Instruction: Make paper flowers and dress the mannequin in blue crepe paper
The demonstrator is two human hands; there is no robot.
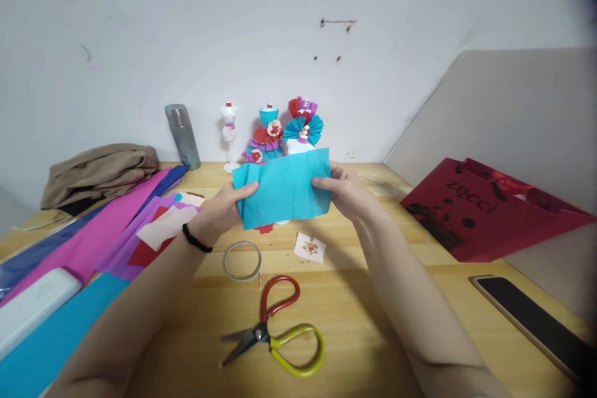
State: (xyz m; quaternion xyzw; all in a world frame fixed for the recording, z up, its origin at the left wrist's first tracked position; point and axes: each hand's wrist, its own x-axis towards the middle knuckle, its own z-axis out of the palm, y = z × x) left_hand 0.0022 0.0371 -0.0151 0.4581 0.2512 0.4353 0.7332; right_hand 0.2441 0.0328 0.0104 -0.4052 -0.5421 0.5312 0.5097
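Note:
A rectangular turquoise sheet of crepe paper (286,189) is stretched between my two hands above the table. My left hand (228,205) pinches its left edge, thumb on the near face. On the opposite edge, my right hand (345,189) grips it the same way. Behind the sheet stands a small white dress form (301,147), partly hidden by it. Below lie a ring of thin wire (242,261), a small white piece with a brown print (310,247), and scissors (263,331) with one red and one yellow handle, blades apart.
Several mini mannequins, one in a layered paper dress (267,137), stand by the wall. At left are a grey bottle (183,137), brown cloth (100,171), pink paper (112,211) and a white object (40,308). At right are a red bag (485,217) and a phone (532,323).

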